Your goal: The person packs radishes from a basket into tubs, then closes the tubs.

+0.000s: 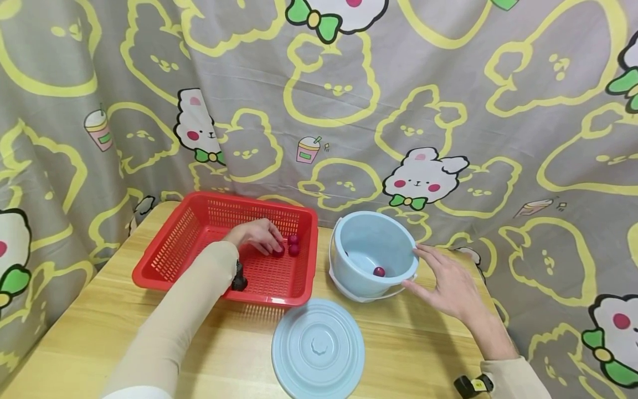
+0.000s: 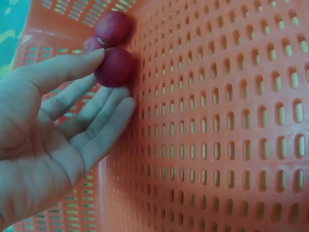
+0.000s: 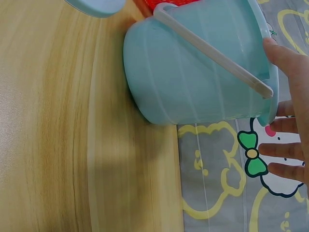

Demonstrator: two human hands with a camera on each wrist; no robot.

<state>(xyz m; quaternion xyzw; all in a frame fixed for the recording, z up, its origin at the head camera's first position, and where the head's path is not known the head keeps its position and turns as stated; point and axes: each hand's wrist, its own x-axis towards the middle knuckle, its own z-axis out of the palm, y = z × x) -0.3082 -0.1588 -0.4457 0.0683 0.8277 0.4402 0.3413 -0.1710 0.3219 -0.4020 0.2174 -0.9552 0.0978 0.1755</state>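
- The left hand (image 1: 259, 235) reaches into the red basket (image 1: 169, 260) and takes a dark red ball (image 2: 115, 67) between thumb and fingertips; the ball lies on the perforated basket floor, and the other fingers (image 2: 104, 123) stretch nearly straight beneath it.
- Just beyond that hand's fingertips lie two more red balls (image 2: 113, 28), touching each other and the pinched one, close to the basket's far right corner.
- A small black object (image 1: 239, 280) sits by the left forearm, inside the basket near its front wall; what it is cannot be told.
- The right hand (image 1: 448, 285) is released, fingers spread and straight; its thumb (image 3: 285, 55) touches the rim of the light blue bucket (image 3: 193, 87), the other fingertips lie just beside the bucket's outer wall.
- Inside the bucket, to the left of the right hand, one red ball (image 1: 379, 271) rests on the bottom; the white handle (image 3: 212, 53) lies folded down against the wall.
- The bucket stands between the two hands, just beside the basket's right wall.
- The light blue lid (image 1: 318, 349) lies flat on the wooden bench (image 1: 75, 338), nearer the person than both hands.
- A grey cloth with yellow and white rabbit figures (image 1: 423, 177) hangs behind the bench.
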